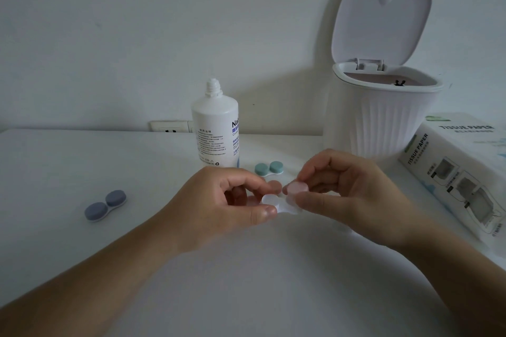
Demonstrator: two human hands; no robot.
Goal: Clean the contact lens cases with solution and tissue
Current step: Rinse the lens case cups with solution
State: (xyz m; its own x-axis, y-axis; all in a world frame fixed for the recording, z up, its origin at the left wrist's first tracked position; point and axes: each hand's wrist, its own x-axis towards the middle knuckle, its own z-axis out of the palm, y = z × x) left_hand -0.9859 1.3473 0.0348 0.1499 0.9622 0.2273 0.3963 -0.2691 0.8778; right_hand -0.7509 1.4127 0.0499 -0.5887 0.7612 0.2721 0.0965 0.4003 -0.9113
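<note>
My left hand (pixel 219 200) pinches a white contact lens case (pixel 276 204) just above the table, thumb under its left cup. My right hand (pixel 353 189) pinches a pale pink cap (pixel 298 189) at the case's right cup; whether the cap touches the cup I cannot tell. A reddish-brown cap (pixel 275 185) shows behind the case. A blue-capped lens case (pixel 105 205) lies at the left. A teal-capped lens case (pixel 269 168) lies behind my hands. The white solution bottle (pixel 215 128) stands uncapped at the back centre.
A white ribbed bin (pixel 383 117) with its lid raised stands at the back right. A tissue paper box (pixel 460 172) lies at the right edge. A wall socket (pixel 169 126) sits behind the white table (pixel 246 282).
</note>
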